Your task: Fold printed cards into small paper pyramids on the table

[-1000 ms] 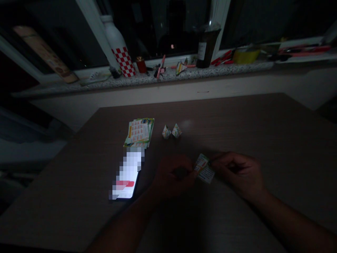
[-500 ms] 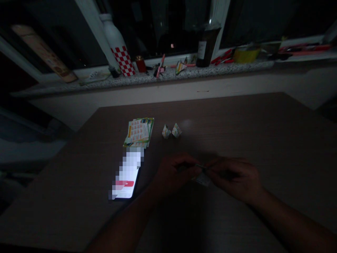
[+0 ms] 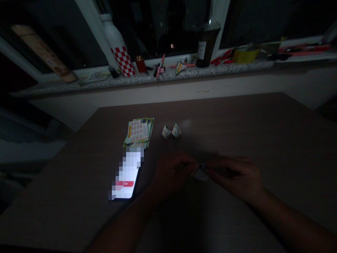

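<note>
A small folded piece of printed paper (image 3: pixel 200 174) is held above the dark wooden table between both hands. My left hand (image 3: pixel 175 172) pinches its left side between thumb and forefinger. On the other side my right hand (image 3: pixel 234 175) grips the paper's right edge with its fingertips. The fold's exact shape is too dim to make out. Beyond the hands, two small pointed folded paper pieces stand side by side, a left one (image 3: pixel 166 131) and a right one (image 3: pixel 176 130). A stack of printed paper leaflets (image 3: pixel 138 131) lies to their left.
A phone (image 3: pixel 127 175) with a lit screen lies left of my left forearm, touching the leaflets' near edge. On the granite windowsill (image 3: pixel 147 79) behind the table (image 3: pixel 237 119) stand a checkered bottle (image 3: pixel 122 56), a dark labelled container (image 3: pixel 206 47) and a yellow object (image 3: pixel 246 55).
The fingertips of both hands have shifted slightly on the paper, and more of its top edge shows between them. The phone, leaflets and standing paper pieces have not moved.
</note>
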The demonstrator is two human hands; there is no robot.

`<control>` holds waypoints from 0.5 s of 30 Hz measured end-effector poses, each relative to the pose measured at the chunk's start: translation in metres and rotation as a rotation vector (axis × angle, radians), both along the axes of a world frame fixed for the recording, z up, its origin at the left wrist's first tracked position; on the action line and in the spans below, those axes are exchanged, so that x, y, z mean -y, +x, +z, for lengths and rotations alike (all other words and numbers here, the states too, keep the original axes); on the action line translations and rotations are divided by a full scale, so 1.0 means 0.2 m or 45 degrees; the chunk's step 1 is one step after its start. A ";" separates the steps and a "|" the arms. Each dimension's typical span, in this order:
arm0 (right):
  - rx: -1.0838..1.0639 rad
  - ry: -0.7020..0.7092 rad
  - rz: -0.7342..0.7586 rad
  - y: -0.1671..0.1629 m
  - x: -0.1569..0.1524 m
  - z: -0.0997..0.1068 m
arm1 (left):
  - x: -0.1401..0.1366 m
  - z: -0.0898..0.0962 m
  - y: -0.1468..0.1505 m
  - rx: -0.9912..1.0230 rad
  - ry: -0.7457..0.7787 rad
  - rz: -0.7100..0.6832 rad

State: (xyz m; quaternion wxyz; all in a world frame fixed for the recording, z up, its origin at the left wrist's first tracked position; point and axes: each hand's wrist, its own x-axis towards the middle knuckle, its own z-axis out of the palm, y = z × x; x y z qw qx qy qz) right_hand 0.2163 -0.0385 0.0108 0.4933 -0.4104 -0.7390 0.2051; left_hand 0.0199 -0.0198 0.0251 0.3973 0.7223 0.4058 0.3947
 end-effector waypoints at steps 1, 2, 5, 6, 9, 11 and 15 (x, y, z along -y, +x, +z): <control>-0.012 -0.041 -0.033 0.00 0.00 0.00 | 0.00 0.00 0.00 -0.021 0.059 0.019; -0.027 -0.090 -0.064 -0.01 0.00 -0.01 | 0.01 -0.01 0.00 -0.041 0.116 0.034; -0.075 -0.231 -0.124 -0.02 0.00 -0.02 | 0.01 -0.02 0.01 -0.084 0.262 0.056; -0.091 -0.271 -0.128 -0.03 0.00 -0.02 | 0.01 -0.03 0.01 -0.088 0.303 0.060; -0.182 -0.369 -0.110 -0.04 0.00 -0.01 | 0.02 -0.04 0.01 -0.115 0.385 0.069; -0.239 -0.404 -0.083 -0.04 0.00 0.00 | 0.03 -0.04 0.02 -0.138 0.389 0.070; -0.265 -0.437 -0.035 -0.03 -0.01 0.01 | 0.03 -0.02 0.02 -0.116 0.292 0.093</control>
